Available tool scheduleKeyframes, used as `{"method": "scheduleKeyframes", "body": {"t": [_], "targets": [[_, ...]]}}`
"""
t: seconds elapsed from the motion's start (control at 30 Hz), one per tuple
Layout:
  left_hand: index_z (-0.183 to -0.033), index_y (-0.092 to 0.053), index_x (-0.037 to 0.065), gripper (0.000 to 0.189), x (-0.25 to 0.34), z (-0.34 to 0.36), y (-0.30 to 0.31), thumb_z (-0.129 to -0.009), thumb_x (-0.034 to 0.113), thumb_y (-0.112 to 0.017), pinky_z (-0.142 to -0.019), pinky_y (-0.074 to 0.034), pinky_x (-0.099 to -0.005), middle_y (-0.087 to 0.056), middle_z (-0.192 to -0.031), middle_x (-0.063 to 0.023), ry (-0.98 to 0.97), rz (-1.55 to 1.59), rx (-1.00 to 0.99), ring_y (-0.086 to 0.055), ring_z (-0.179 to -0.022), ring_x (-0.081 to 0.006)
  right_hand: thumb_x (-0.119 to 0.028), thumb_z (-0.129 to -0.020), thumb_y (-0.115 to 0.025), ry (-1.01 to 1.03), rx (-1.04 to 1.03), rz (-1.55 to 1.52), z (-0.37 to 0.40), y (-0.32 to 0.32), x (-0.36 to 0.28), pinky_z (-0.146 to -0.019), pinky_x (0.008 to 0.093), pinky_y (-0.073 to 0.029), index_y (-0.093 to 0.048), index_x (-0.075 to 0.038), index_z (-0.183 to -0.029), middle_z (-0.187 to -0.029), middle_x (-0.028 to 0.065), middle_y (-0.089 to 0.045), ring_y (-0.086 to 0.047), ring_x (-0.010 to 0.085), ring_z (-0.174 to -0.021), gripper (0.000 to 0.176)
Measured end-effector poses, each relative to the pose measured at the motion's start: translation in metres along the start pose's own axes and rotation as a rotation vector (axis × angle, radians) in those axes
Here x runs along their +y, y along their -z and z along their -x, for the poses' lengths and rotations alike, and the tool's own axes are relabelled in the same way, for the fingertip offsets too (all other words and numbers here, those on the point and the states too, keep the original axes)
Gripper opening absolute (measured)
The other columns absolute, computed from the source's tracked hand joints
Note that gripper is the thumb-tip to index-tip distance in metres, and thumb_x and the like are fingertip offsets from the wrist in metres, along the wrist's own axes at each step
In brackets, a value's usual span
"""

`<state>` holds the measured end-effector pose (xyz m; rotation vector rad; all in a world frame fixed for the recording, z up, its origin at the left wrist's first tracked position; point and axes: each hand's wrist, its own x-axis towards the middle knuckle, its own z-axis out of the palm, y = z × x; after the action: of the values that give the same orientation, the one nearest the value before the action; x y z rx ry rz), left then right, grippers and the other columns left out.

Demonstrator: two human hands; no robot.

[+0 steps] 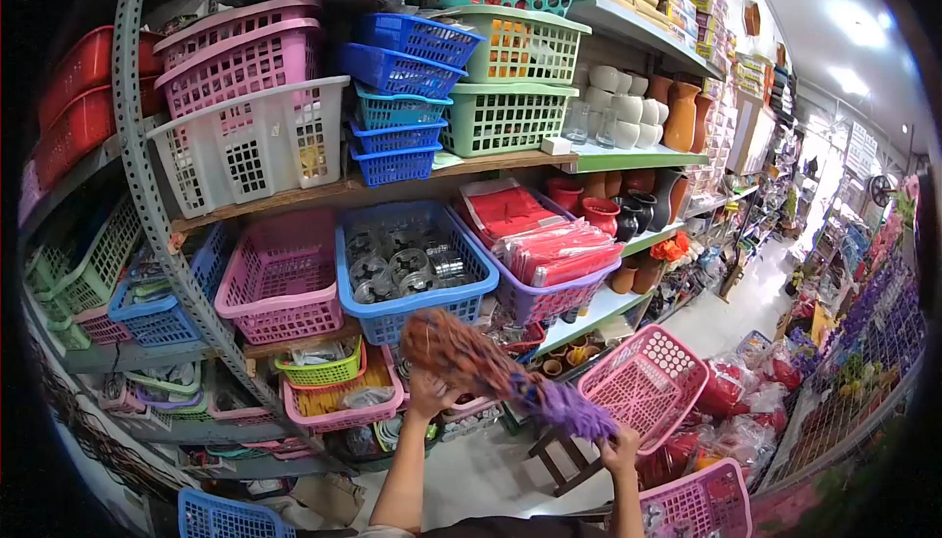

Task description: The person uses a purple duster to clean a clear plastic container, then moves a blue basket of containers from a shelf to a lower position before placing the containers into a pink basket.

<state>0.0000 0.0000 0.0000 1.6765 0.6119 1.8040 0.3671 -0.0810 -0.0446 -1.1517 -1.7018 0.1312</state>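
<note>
Between my two hands stretches a long, fluffy multicoloured bundle (500, 369), brown and orange at its left end, dark blue in the middle and purple at the right. My left hand (430, 395) is closed on its underside near the brown end, with some fingers hidden. The purple end is gripped by my right hand (619, 451). The bundle slants down to the right in the air, in front of a blue basket (417, 306) of clear round items. To the right of the bundle is a pink basket (643, 396).
Steel shelving with a perforated post (137, 116) holds stacked plastic baskets. A purple basket (554, 300) carries red packets. Below me, a small dark stool (561, 461), a pink basket (731, 484) and a blue basket (231, 516) stand low. Bagged red goods (751, 391) line the aisle.
</note>
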Motion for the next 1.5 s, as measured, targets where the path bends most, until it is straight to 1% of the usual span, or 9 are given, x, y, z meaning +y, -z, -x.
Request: {"method": "scheduleKeyframes", "body": {"t": [0.17, 0.3, 0.5, 0.7, 0.83, 1.0, 1.13, 1.37, 1.5], "targets": [[-0.12, -0.044, -0.015, 0.08, 0.036, -0.02, -0.01, -0.067, 0.037, -0.075, -0.096, -0.043, -0.0381, -0.056, -0.115, -0.0205, 0.144, 0.28, -0.001, -0.056, -0.109, -0.0262, -0.008, -0.071, -0.059, -0.163, 0.091, 0.106, -0.01, 0.001, -0.021, -0.053, 0.036, -0.041, -0.06, 0.003, -0.079, -0.067, 0.0168, -0.058, -0.057, 0.0297, -0.056, 0.013], [-0.127, -0.039, -0.011, 0.083, 0.001, -0.007, 0.002, -0.07, 0.04, -0.07, -0.099, -0.042, -0.0407, -0.053, -0.119, -0.0229, 0.237, 0.405, 0.012, -0.054, -0.113, -0.0307, -0.016, -0.075, -0.062, -0.142, -0.02, -0.281, 0.008, -0.022, 0.008, -0.051, 0.0346, -0.038, -0.059, 0.005, -0.082, -0.064, 0.0146, -0.055, -0.048, 0.0224, -0.051, 0.022], [-0.135, -0.034, -0.003, 0.085, 0.008, -0.015, 0.008, -0.071, 0.043, -0.066, -0.091, -0.048, -0.0453, -0.05, -0.122, -0.0293, 0.354, 0.773, -0.174, -0.054, -0.11, -0.0388, -0.024, -0.074, -0.068, -0.367, -0.052, 0.207, 0.0, -0.008, -0.009, -0.049, 0.0327, -0.036, -0.06, 0.001, -0.076, -0.055, 0.0115, -0.051, -0.045, 0.0201, -0.049, 0.026], [-0.133, -0.038, -0.002, 0.07, 0.002, -0.001, 0.001, -0.08, 0.04, -0.058, -0.09, -0.048, -0.039, -0.055, -0.121, -0.0171, 0.614, 0.749, 0.432, -0.057, -0.107, -0.0279, -0.019, -0.073, -0.067, -0.222, -0.153, 0.059, 0.0, -0.015, -0.015, -0.048, 0.0359, -0.033, -0.056, 0.001, -0.072, -0.052, 0.0136, -0.044, -0.041, 0.022, -0.046, 0.023], [-0.134, -0.039, 0.007, 0.064, 0.026, -0.02, -0.004, -0.085, 0.047, -0.046, -0.094, -0.043, -0.0487, -0.054, -0.122, -0.0188, 0.462, 1.036, -0.01, -0.055, -0.11, -0.0326, -0.017, -0.072, -0.066, -0.421, -0.058, 0.067, -0.01, -0.02, -0.021, -0.048, 0.0327, -0.032, -0.056, 0.003, -0.074, -0.055, 0.0132, -0.045, -0.041, 0.0139, -0.05, 0.023], [-0.132, -0.043, 0.014, 0.062, 0.026, -0.025, -0.011, -0.084, 0.053, -0.045, -0.101, -0.034, -0.0546, -0.046, -0.134, -0.0075, 0.552, 1.159, 0.289, -0.042, -0.124, -0.0319, -0.017, -0.072, -0.063, -0.038, -0.03, -0.158, 0.008, -0.035, -0.003, -0.05, 0.0333, -0.035, -0.057, 0.004, -0.073, -0.056, 0.0116, -0.047, -0.042, 0.0175, -0.051, 0.022], [-0.129, -0.047, 0.015, 0.06, 0.027, -0.026, -0.013, -0.083, 0.053, -0.046, -0.101, -0.034, -0.0559, -0.047, -0.132, -0.0079, 0.616, 1.116, 0.266, -0.044, -0.122, -0.0312, -0.023, -0.072, -0.063, -0.451, -0.128, -0.019, 0.008, -0.044, -0.004, -0.056, 0.0364, -0.037, -0.058, 0.002, -0.074, -0.062, 0.0146, -0.052, -0.047, 0.0208, -0.057, 0.026], [-0.127, -0.047, 0.016, 0.059, 0.037, -0.04, -0.029, -0.083, 0.053, -0.051, -0.104, -0.026, -0.0557, -0.047, -0.131, -0.0073, 0.562, 1.656, 0.341, -0.04, -0.125, -0.0291, -0.023, -0.073, -0.063, -0.118, -0.076, -0.179, 0.018, -0.048, 0.003, -0.054, 0.0358, -0.033, -0.054, 0.002, -0.07, -0.058, 0.013, -0.047, -0.043, 0.0198, -0.055, 0.027], [-0.13, -0.043, 0.008, 0.064, 0.029, -0.034, -0.028, -0.085, 0.054, -0.047, -0.107, -0.023, -0.0534, -0.045, -0.134, -0.0095, 0.831, 1.839, 0.181, -0.039, -0.125, -0.0276, -0.027, -0.072, -0.067, -0.445, -0.087, 0.038, 0.024, -0.057, 0.021, -0.052, 0.0367, -0.035, -0.06, 0.002, -0.074, -0.057, 0.0171, -0.049, -0.048, 0.0251, -0.052, 0.029]]}}
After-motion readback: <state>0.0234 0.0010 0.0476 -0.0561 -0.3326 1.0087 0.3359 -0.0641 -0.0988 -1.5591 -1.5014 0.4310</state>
